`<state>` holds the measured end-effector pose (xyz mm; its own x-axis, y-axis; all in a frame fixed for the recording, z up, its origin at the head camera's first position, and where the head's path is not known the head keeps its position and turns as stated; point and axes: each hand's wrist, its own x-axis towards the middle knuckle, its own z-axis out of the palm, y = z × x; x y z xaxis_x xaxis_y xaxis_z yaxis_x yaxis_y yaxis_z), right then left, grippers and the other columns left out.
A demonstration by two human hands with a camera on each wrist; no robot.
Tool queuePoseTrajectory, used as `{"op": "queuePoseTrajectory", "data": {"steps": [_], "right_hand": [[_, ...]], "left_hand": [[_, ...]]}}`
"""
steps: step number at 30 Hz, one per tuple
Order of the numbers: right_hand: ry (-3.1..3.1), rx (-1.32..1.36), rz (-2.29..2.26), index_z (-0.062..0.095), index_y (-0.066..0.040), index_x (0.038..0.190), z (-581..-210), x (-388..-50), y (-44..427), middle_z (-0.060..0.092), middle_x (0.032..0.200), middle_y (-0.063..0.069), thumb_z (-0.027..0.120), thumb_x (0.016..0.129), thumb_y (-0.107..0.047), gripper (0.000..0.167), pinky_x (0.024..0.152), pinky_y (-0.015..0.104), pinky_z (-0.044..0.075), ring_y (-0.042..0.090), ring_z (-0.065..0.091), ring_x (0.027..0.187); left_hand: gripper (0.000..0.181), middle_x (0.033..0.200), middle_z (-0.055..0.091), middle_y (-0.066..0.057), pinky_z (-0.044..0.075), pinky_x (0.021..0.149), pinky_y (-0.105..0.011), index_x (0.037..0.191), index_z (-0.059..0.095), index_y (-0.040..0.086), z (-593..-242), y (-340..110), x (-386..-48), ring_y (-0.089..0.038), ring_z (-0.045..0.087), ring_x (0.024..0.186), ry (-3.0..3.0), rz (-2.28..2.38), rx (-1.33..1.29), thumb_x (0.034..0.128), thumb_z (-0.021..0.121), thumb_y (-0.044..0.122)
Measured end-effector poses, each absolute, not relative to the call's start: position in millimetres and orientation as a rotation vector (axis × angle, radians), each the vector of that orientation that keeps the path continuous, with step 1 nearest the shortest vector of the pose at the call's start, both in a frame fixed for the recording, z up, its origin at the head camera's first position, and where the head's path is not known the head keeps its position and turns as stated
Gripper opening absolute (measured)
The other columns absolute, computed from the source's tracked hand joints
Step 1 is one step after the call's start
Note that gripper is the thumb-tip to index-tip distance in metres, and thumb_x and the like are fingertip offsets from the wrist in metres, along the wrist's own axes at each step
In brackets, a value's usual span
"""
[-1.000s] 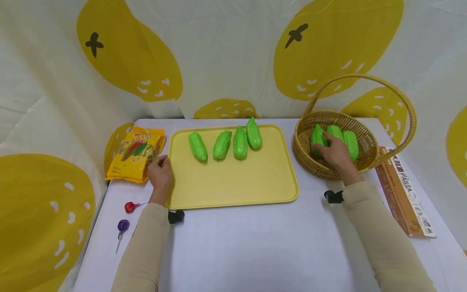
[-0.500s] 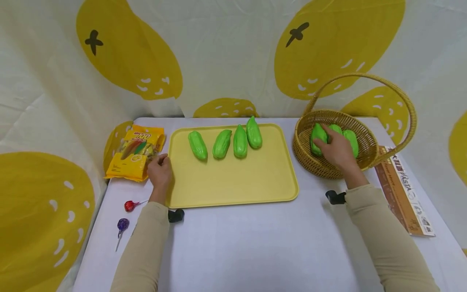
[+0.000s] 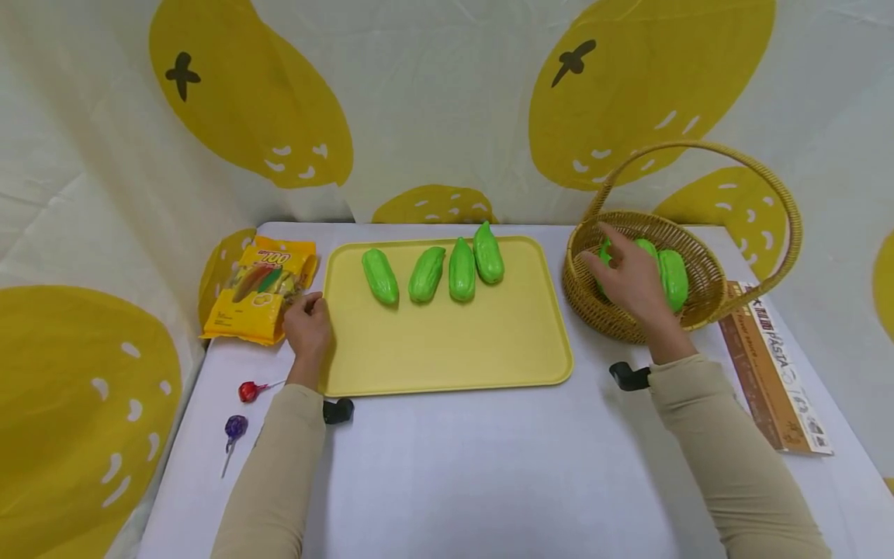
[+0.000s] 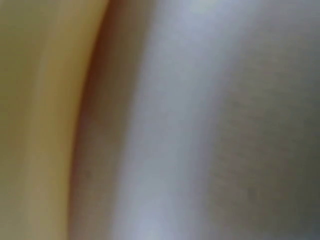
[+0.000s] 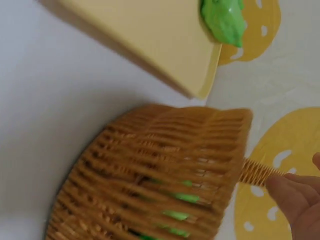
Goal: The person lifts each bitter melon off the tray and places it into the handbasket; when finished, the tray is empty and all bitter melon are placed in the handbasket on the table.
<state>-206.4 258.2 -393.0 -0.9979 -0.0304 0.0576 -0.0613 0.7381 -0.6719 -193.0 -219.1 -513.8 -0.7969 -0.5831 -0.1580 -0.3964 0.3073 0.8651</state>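
Over the wicker basket (image 3: pixel 583 310) at the right, my right hand (image 3: pixel 632 283) has its index finger stretched out and thumb apart, with nothing seen between them. Bright green, ridged gourds (image 3: pixel 673 279) lie in the basket. The hand partly hides the leftmost one. In the right wrist view, thumb and fingers (image 5: pixel 295 200) show beside the basket's handle. My left hand (image 3: pixel 307 330), fingers bent, is at the left rim of the yellow tray (image 3: pixel 433 349), beside a yellow candy bag (image 3: pixel 261 295); whether it grips the rim is unclear. Several similar gourds (image 3: pixel 380 277) lie along the tray's far side.
Two lollipops, one red (image 3: pixel 248 391) and one purple (image 3: pixel 236 427), lie left of my left forearm. A brown and white pasta box (image 3: pixel 778 373) lies to the right of the basket. The basket's tall handle (image 3: pixel 782 202) arches above it. A patterned cloth hangs behind the table.
My right hand's thumb and fingers, earlier around the leftmost gourd in the basket, have come away and stretched out above it. My left hand and the tray have stayed put.
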Motion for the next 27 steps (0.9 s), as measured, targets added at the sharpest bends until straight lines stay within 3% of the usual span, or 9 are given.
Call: {"op": "queuePoseTrajectory", "data": {"steps": [7,10,12,14,17,18,21,27], "right_hand": [[-2.837,0.206,1.159,0.033,-0.01,0.16,-390.7,-210.3,242.0,0.037,0.16,0.024,0.059,0.103,-0.033,0.067,0.111,0.066,0.038,0.054,0.044,0.139],[-2.87,0.21,1.181,0.031,-0.014,0.161,-390.5,-212.6,234.5,0.036,0.163,0.02,0.058,0.103,-0.038,0.069,0.112,0.065,0.038,0.051,0.044,0.14],[-2.883,0.218,1.179,0.031,-0.016,0.161,-391.4,-213.9,229.5,0.044,0.158,0.022,0.058,0.103,-0.039,0.068,0.106,0.062,0.044,0.05,0.051,0.132],[-2.892,0.233,1.177,0.032,-0.018,0.161,-394.2,-216.2,223.6,0.056,0.139,0.028,0.057,0.103,-0.039,0.067,0.093,0.057,0.049,0.048,0.059,0.112],[-2.924,0.253,1.181,0.032,-0.018,0.161,-397.7,-218.7,215.6,0.058,0.132,0.031,0.056,0.103,-0.039,0.067,0.088,0.055,0.05,0.048,0.059,0.113],[-2.943,0.254,1.19,0.031,-0.019,0.161,-398.9,-219.7,213.2,0.058,0.131,0.032,0.056,0.103,-0.04,0.067,0.088,0.056,0.05,0.048,0.06,0.115],[-3.004,0.258,1.238,0.028,-0.02,0.162,-403.9,-222.4,208.2,0.039,0.158,0.029,0.056,0.103,-0.042,0.069,0.109,0.062,0.043,0.051,0.041,0.143],[-3.085,0.264,1.311,0.024,-0.019,0.163,-421.8,-230.8,198.6,0.026,0.167,0.021,0.057,0.102,-0.042,0.073,0.117,0.061,0.035,0.049,0.035,0.147]], "left_hand": [[0.034,0.131,0.066,-0.016,0.049,0.109,-0.039,0.135,0.065,0.006,-514.0,-219.7,-194.2,-0.029,0.057,0.114,-2.389,-1.512,0.922,0.1058,0.052,0.018],[0.034,0.13,0.066,-0.017,0.049,0.108,-0.04,0.133,0.066,0.005,-515.6,-220.5,-195.1,-0.029,0.058,0.113,-2.394,-1.493,0.911,0.1055,0.052,0.018],[0.034,0.129,0.067,-0.018,0.049,0.107,-0.041,0.132,0.067,0.004,-515.3,-220.3,-195.2,-0.03,0.059,0.113,-2.395,-1.474,0.902,0.1051,0.052,0.018],[0.033,0.127,0.068,-0.019,0.05,0.107,-0.043,0.129,0.068,0.002,-514.8,-220.2,-195.3,-0.031,0.06,0.112,-2.393,-1.453,0.9,0.1045,0.052,0.017],[0.032,0.127,0.068,-0.019,0.05,0.106,-0.044,0.128,0.069,0.002,-511.3,-218.7,-195.4,-0.032,0.06,0.113,-2.397,-1.439,0.925,0.104,0.052,0.016],[0.032,0.128,0.068,-0.019,0.05,0.107,-0.044,0.128,0.069,0.002,-510.5,-218.3,-195.8,-0.031,0.06,0.114,-2.399,-1.443,0.938,0.1042,0.052,0.016],[0.033,0.13,0.067,-0.018,0.049,0.108,-0.043,0.13,0.068,0.004,-507.7,-218.2,-196.1,-0.032,0.06,0.115,-2.413,-1.472,0.976,0.1044,0.052,0.017],[0.034,0.132,0.066,-0.018,0.048,0.11,-0.042,0.132,0.067,0.005,-504.6,-218.5,-195.9,-0.033,0.059,0.117,-2.43,-1.493,0.985,0.1043,0.052,0.018]]}}
